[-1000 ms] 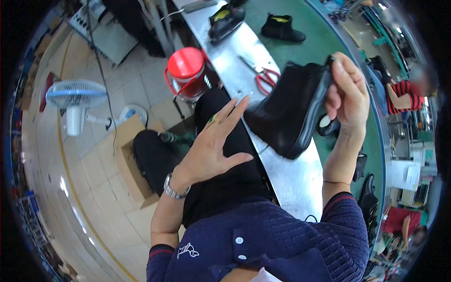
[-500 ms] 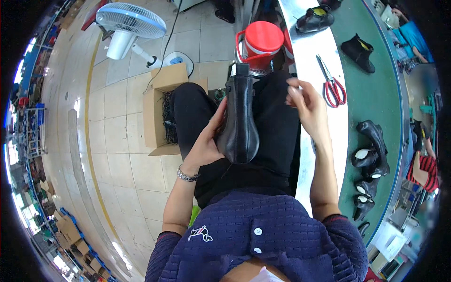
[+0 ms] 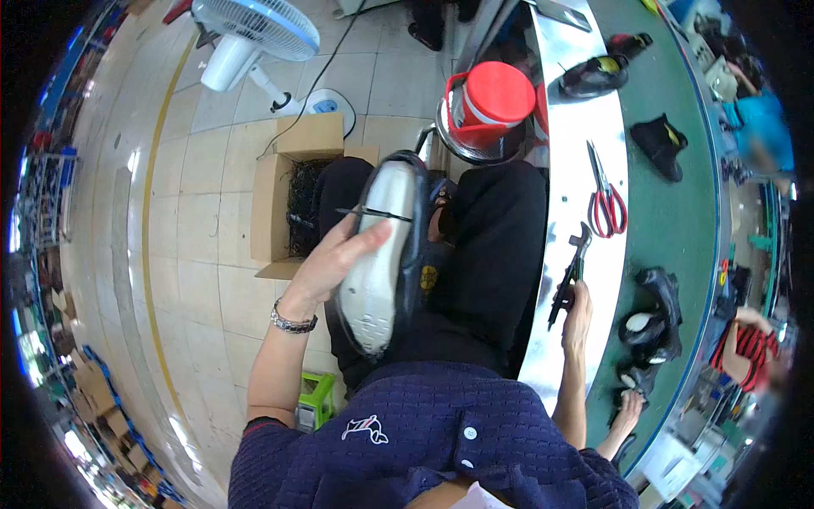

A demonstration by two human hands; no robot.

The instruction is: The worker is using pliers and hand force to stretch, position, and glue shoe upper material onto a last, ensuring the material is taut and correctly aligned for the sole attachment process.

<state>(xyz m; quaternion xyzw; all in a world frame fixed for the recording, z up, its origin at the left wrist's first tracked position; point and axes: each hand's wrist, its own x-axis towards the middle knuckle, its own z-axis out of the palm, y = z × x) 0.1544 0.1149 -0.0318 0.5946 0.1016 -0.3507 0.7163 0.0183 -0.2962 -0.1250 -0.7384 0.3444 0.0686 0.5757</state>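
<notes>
A black boot (image 3: 413, 254) lies over my lap with its pale sole (image 3: 373, 280) turned up. My left hand (image 3: 332, 259) grips it from the left side, thumb pressed on the sole. Across the sole runs a thin black strap (image 3: 386, 215), with a loose end sticking out to the left; it looks like a cable tie. On the metal bench to the right, my right hand (image 3: 577, 316) is closed round the near part of a black gun-shaped hand tool (image 3: 570, 276). Red-handled scissors (image 3: 606, 208) lie just beyond that tool.
Several black boots (image 3: 657, 293) sit on the green belt (image 3: 623, 297), and another person's hand (image 3: 628, 412) touches one. More footwear (image 3: 593, 76) stands at the bench's far end. Ahead are a red-lidded bucket (image 3: 496, 97), an open carton (image 3: 267, 212) and a fan (image 3: 254, 34).
The boot has turned from its heel and back showing to its sole showing. My right hand has come down to the bench and taken hold of the black tool. The view has shifted slightly.
</notes>
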